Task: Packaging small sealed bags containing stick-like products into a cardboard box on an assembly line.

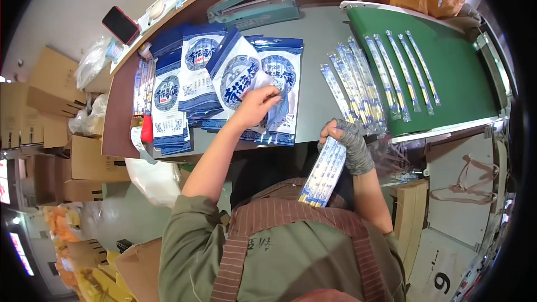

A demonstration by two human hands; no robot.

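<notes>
My right hand (349, 144), in a grey fingerless glove, is closed around a bundle of chopsticks in blue-and-white wrappers (323, 173). The bundle slants down toward my apron. Over the table, my left hand (258, 106) is closed, its fingers pinching a blue-and-white printed pouch (238, 75) that lies tilted over the others. Its fingertips are partly hidden by a translucent plastic edge. More flat pouches (166, 98) lie in overlapping stacks to the left and beneath. Right of the pouches, several wrapped chopsticks (358, 81) lie together in a pile.
Several more wrapped chopsticks (415, 70) lie spaced on a green conveyor belt (458, 72) at right. A teal heat sealer (257, 11) stands at the back. A red tape dispenser (146, 128) sits at the table's left edge, near a phone (120, 25). Cardboard boxes (92, 162) stand at left.
</notes>
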